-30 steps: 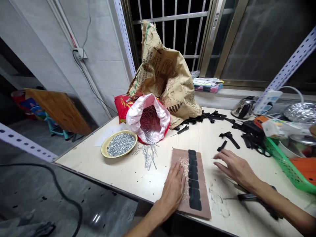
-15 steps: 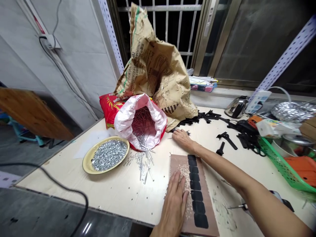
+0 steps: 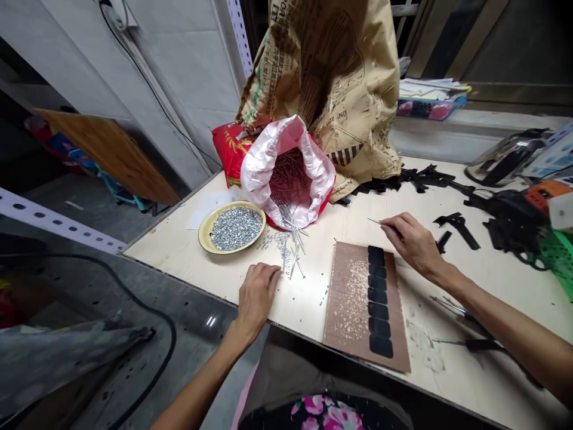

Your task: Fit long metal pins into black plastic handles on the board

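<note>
My left hand [image 3: 257, 292] is by the front edge of the table, fingers curled together. Its fingertips are at the lower end of a thin metal pin [image 3: 283, 258]; whether they grip it is hard to see. My right hand [image 3: 414, 243] is raised over the far right corner of a brown board [image 3: 342, 298], pinching a thin metal pin [image 3: 374, 221] that points left. On the board lie a row of black rounded squares [image 3: 378, 297] and many pale small bits [image 3: 353, 304]. A yellow dish [image 3: 206, 242] of small shiny metal pieces [image 3: 237, 227] stands left of the loose pins.
An open red and white bag [image 3: 255, 173] spills metal pins onto the table. Behind it stands a large brown paper sack [image 3: 358, 113]. Black plastic parts [image 3: 461, 230] lie at the right, near pointed tools [image 3: 452, 306] and a kettle [image 3: 505, 158].
My left hand has left the board and moved left to the loose pins. My right hand has drawn back from beside the paper sack, holding a thin pin. The view has shifted.
</note>
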Action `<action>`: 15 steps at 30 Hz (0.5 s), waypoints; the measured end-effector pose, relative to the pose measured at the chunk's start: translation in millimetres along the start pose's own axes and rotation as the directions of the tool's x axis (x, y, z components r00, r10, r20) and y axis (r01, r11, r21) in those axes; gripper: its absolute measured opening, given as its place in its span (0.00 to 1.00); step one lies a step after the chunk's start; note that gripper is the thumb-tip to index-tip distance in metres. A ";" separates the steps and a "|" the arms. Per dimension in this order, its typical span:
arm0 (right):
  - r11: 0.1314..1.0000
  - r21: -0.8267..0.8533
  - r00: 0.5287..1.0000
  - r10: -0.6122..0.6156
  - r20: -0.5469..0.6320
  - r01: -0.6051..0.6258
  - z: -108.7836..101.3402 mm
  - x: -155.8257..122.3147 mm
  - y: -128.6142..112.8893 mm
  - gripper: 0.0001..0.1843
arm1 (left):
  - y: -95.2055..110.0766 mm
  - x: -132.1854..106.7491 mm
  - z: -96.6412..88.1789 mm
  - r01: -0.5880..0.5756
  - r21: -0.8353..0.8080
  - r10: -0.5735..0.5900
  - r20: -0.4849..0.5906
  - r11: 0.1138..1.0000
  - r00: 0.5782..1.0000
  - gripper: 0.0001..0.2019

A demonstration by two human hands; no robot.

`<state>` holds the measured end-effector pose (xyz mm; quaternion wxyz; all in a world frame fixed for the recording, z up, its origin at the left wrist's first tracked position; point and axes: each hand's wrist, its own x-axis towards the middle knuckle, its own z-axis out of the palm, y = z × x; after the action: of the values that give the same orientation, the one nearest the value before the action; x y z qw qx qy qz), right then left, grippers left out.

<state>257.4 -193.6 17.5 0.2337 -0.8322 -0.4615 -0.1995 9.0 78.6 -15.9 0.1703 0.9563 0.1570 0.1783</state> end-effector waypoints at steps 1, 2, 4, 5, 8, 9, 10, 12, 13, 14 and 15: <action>1.000 0.013 1.000 0.003 0.005 -0.003 -2.8 -7.0 -6.4 0.11 | 2.6 1.2 0.8 -0.027 0.018 0.027 0.011 0.999 1.000 0.13; 1.000 0.027 1.000 0.005 0.016 -0.005 -5.2 -13.9 -12.6 0.11 | 5.0 2.7 1.7 -0.056 0.042 0.055 0.028 0.998 0.998 0.12; 0.998 0.059 0.999 0.001 0.043 -0.004 -9.7 -26.8 -23.8 0.12 | 8.2 5.8 3.5 -0.107 0.098 0.101 0.066 0.989 0.993 0.11; 0.997 0.077 0.998 -0.005 0.055 0.001 -12.1 -32.4 -28.9 0.12 | 8.8 7.3 4.4 -0.126 0.126 0.116 0.083 0.984 0.990 0.11; 0.992 0.125 0.997 -0.024 0.069 0.016 -19.7 -44.6 -43.4 0.11 | 8.4 10.9 6.6 -0.189 0.223 0.163 0.127 0.956 0.978 0.11; 0.990 0.138 0.998 -0.024 0.065 0.015 -22.0 -46.9 -48.1 0.11 | 8.2 11.9 7.0 -0.224 0.261 0.190 0.150 0.939 0.970 0.12; 0.988 0.151 0.998 -0.024 0.060 0.014 -24.0 -48.5 -52.8 0.11 | 8.4 12.9 7.2 -0.265 0.297 0.218 0.181 0.918 0.959 0.12; 0.984 0.177 0.998 -0.027 0.048 0.019 -26.3 -49.6 -61.9 0.11 | 9.8 15.2 7.0 -0.343 0.352 0.267 0.248 0.871 0.931 0.12; 0.981 0.190 0.999 -0.034 0.043 0.025 -26.5 -49.5 -66.3 0.11 | 11.1 16.7 6.6 -0.374 0.368 0.281 0.282 0.852 0.917 0.11; 0.979 0.202 0.998 -0.042 0.039 0.034 -26.2 -49.2 -70.7 0.11 | 12.6 18.5 6.1 -0.395 0.376 0.288 0.311 0.838 0.906 0.11; 0.976 0.212 0.998 -0.056 0.035 0.047 -25.4 -48.8 -75.0 0.11 | 14.3 20.5 5.7 -0.410 0.379 0.289 0.336 0.830 0.896 0.10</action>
<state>165.7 -206.2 26.7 0.3062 -0.7944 -0.5061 -0.1383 32.9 71.8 -9.6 -0.0668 0.9970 -0.0101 0.0374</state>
